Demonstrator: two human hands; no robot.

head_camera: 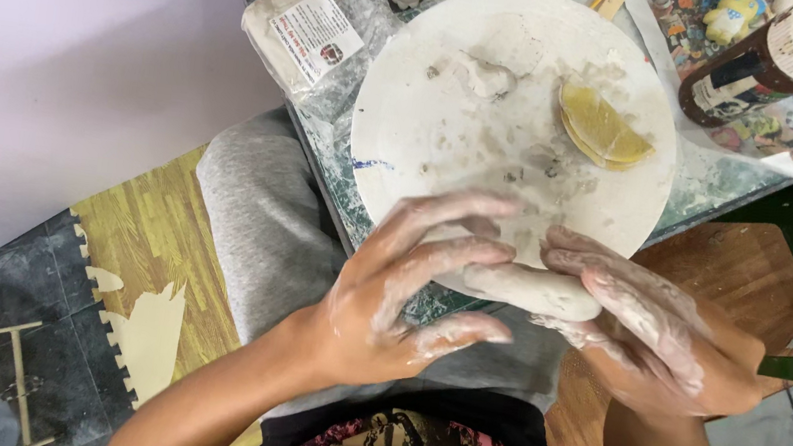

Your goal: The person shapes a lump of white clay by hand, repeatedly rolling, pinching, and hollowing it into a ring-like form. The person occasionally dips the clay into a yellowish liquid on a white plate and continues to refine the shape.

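A clear plastic bag of powder (314, 31) lies far left on the surface (714, 181). The left hand (398, 294) and right hand (650, 330) cup a smooth grey clay lump (529, 290) over the round white board's (428, 126) near edge; light, even, rolling pressure seems best.

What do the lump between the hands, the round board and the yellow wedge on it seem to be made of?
The lump, held between the left hand and right hand, looks like wet pale-grey clay: smooth, matte, and smearing both hands. The round board seems plaster or coated wood, white and chalky with dried clay smears; the look leaves it open. The yellow wedge looks like a damp sponge, soft-edged and creased.
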